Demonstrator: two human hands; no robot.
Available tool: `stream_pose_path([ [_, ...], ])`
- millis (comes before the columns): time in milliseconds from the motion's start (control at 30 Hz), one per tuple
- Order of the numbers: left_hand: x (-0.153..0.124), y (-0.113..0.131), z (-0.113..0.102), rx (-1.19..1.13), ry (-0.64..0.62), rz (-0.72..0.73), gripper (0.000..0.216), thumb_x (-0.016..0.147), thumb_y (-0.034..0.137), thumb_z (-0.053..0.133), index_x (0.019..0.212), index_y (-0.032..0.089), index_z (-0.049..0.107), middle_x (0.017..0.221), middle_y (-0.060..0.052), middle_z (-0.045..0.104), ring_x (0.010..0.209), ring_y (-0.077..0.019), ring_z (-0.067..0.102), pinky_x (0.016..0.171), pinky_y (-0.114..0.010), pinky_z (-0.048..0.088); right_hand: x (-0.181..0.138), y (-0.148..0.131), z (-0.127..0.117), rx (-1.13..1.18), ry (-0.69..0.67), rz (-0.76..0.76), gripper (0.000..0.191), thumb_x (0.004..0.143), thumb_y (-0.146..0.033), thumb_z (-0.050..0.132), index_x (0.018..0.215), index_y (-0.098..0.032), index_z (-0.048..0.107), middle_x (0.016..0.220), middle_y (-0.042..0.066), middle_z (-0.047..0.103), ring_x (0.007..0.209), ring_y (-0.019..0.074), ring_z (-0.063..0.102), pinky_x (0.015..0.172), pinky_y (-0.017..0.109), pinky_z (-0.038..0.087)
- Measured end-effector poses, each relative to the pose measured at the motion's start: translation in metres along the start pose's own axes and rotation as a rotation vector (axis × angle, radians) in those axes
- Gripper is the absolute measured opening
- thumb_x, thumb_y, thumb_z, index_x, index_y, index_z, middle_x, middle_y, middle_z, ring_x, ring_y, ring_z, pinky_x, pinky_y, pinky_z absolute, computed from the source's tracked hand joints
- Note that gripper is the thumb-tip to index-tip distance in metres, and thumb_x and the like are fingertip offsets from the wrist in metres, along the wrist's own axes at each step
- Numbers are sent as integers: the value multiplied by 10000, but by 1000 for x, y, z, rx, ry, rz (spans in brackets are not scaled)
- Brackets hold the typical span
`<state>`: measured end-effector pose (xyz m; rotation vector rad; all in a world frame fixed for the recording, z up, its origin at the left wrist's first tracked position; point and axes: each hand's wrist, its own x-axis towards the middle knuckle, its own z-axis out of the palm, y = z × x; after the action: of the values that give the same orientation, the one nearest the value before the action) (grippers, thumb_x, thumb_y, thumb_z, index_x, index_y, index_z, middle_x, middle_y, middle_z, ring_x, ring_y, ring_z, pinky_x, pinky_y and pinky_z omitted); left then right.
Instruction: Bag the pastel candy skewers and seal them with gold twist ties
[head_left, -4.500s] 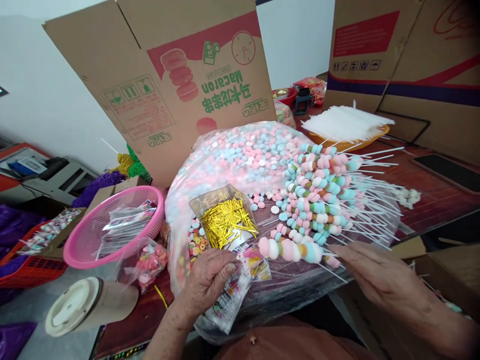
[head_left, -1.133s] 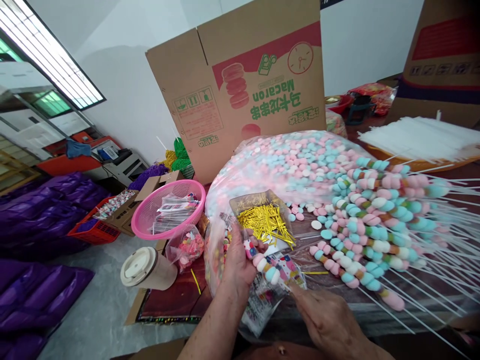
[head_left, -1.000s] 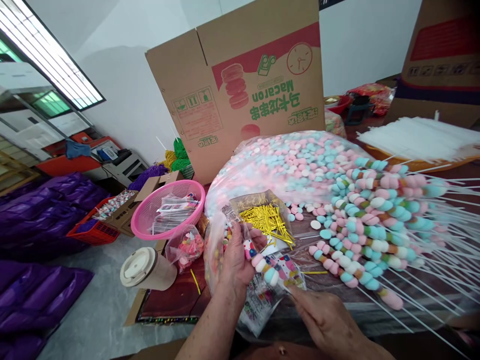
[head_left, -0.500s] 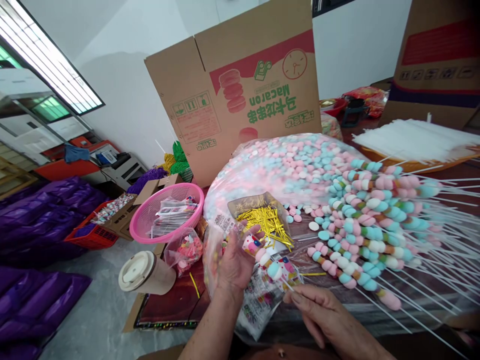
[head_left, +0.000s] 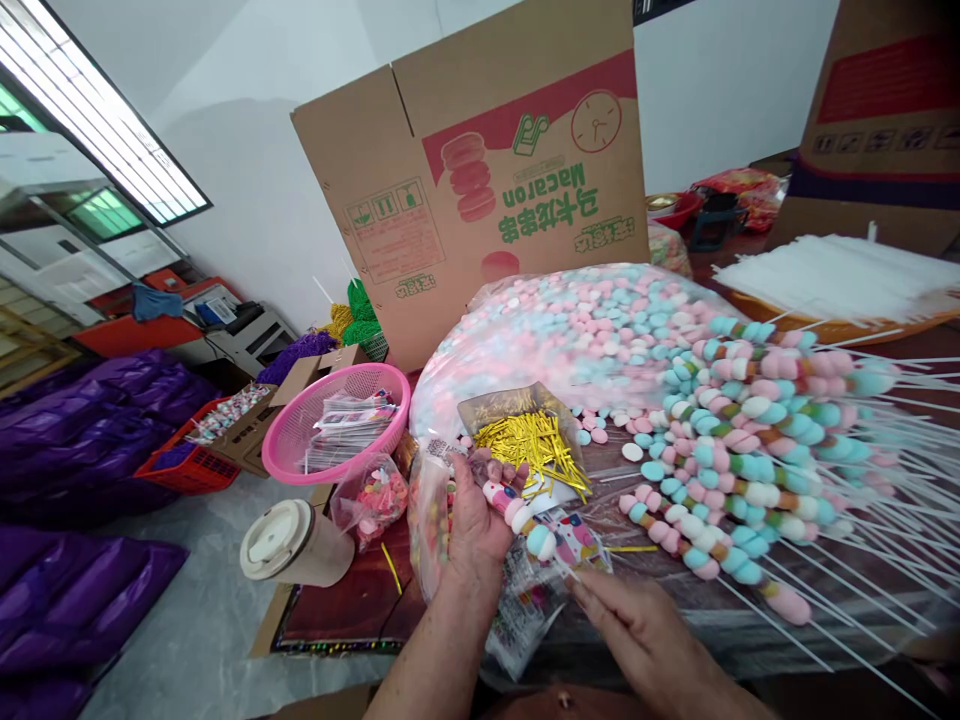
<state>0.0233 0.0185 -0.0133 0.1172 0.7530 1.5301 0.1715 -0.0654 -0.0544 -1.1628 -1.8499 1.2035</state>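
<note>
Head view: candy skewer (head_left: 526, 527) was held slanting, left hand (head_left: 472, 520) clamped on its candy end, right hand (head_left: 645, 640) pinched on its stick.

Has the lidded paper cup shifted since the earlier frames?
No. The paper cup keeps its spot just below the pink basket, left of the small candy bag.

Candy skewers (head_left: 750, 440) pink, blue, white; basket (head_left: 289, 455) pink; twist ties (head_left: 534, 445) gold.
</note>
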Motion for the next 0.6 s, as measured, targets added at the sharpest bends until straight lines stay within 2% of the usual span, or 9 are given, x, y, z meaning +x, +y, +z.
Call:
stream_pose_path([
  [67, 0, -1, 0, 21, 26, -18, 436, 824, 547, 416, 601, 187, 519, 452, 37, 435, 454, -114, 491, 652, -312, 516, 0, 4, 1, -217, 69, -164, 395, 921, -364, 284, 750, -181, 590, 589, 29, 606, 519, 126, 524, 504, 216, 360],
  [133, 0, 0, 1, 45, 47, -52, 456, 835, 554, 382, 601, 182, 507, 454, 27, 445, 458, -124, 499, 635, -320, 515, 0, 7, -1, -335, 108, -232, 382, 924, -318, 279, 802, -182, 615, 571, 35, 612, 502, 128, 536, 490, 213, 364],
  [200, -2, 2, 1, 65, 54, -97, 470, 839, 554, 370, 594, 173, 495, 458, 19, 454, 452, -124, 494, 627, -330, 515, 1, 6, -5, -358, 105, -228, 390, 930, -310, 275, 798, -186, 620, 564, 29, 611, 502, 130, 543, 485, 211, 366],
  [367, -5, 2, 2, 113, 50, -216, 494, 801, 593, 405, 583, 157, 483, 472, 13, 463, 449, -111, 480, 641, -345, 514, 3, 0, -18, -218, -8, -150, 415, 938, -344, 279, 711, -190, 590, 588, 6, 612, 526, 121, 536, 485, 202, 371],
  [433, -8, -2, 4, 109, 51, -206, 499, 791, 603, 412, 573, 159, 471, 469, 16, 456, 449, -112, 480, 637, -352, 515, 2, 4, -18, -241, 48, -142, 392, 933, -319, 283, 727, -186, 589, 603, 17, 624, 531, 128, 550, 490, 210, 374],
  [533, -13, -9, 6, 104, 56, -196, 484, 795, 600, 408, 603, 162, 484, 468, 23, 454, 445, -112, 483, 626, -350, 518, -1, 16, -10, -395, 156, -199, 334, 907, -234, 288, 816, -170, 603, 620, 47, 652, 539, 154, 595, 491, 229, 375],
  [600, -16, -12, 6, 136, 66, -191, 476, 781, 605, 433, 624, 160, 498, 463, 23, 466, 440, -111, 487, 613, -340, 517, -2, 20, -3, -477, 147, -259, 318, 884, -194, 286, 858, -160, 602, 596, 49, 655, 516, 161, 606, 472, 232, 362],
])
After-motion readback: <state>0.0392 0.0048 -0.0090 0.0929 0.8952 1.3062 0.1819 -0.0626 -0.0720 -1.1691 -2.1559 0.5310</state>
